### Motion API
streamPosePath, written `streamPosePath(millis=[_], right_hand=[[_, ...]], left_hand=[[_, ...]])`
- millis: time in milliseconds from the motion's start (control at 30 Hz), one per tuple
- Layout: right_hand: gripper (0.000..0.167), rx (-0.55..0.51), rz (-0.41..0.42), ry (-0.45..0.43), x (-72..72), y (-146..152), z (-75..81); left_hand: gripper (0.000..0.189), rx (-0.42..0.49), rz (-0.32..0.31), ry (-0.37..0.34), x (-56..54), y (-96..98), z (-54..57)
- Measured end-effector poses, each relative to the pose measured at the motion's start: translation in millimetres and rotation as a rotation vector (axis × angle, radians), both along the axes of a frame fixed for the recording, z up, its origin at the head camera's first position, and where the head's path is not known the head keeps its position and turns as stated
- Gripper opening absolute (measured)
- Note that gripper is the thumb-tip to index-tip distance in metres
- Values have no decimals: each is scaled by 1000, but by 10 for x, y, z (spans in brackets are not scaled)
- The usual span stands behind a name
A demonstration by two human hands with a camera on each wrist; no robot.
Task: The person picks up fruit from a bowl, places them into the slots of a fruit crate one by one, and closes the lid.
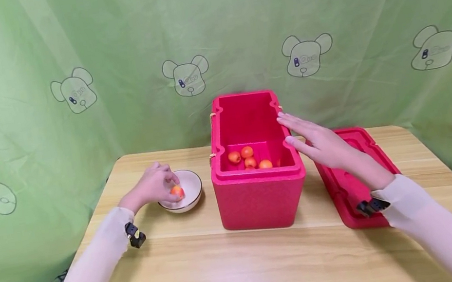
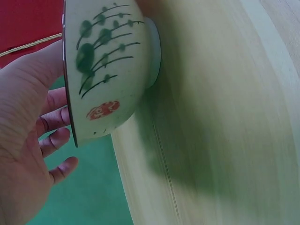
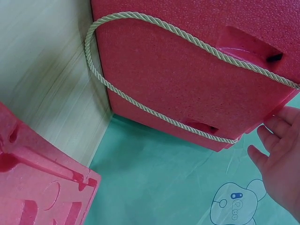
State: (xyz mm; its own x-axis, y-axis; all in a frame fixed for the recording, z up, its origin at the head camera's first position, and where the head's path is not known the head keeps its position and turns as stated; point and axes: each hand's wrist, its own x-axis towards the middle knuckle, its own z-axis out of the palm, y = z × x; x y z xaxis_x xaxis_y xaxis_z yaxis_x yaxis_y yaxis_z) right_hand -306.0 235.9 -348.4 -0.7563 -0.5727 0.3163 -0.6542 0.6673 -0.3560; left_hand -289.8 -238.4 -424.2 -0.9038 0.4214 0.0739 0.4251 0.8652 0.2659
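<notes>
In the head view my left hand (image 1: 157, 184) reaches over a white bowl (image 1: 191, 186) with a dark rim. Its fingers and thumb hold a small round orange-red fruit (image 1: 178, 192) inside the bowl. The left wrist view shows the bowl's outside (image 2: 110, 61), painted with green leaves and a red mark; the fruit is hidden there behind its wall. A lidless red foam box (image 1: 262, 199) stands to the right, with several orange fruits (image 1: 250, 162) on its floor. My right hand (image 1: 319, 143) lays nearly straight fingertips at the box's right rim.
A red lid (image 1: 340, 187) lies on the wooden table (image 1: 211, 271) right of the box, under my right forearm. Tan rope (image 3: 154, 112) loops along the box's side. Behind the table hangs a green curtain (image 1: 233, 21) with bear heads printed on it.
</notes>
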Motion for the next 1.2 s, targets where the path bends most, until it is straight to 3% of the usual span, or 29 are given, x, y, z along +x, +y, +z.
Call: streamPosePath(millis=[267,900,1033,1200], right_hand=[[65,-12,5,4,6,5,6],[65,-3,12,-1,18,-7,21],[65,1,11,-1,21,-3,21],[65,-2,13,-1,15,-3,24]], left_hand=[[37,-61,-4,7,26,41,2],[31,-35,-16,-8,42,68,3],[32,-13,-25,-1,17,80,68],[31,52,-23,-13,-22,93,276]])
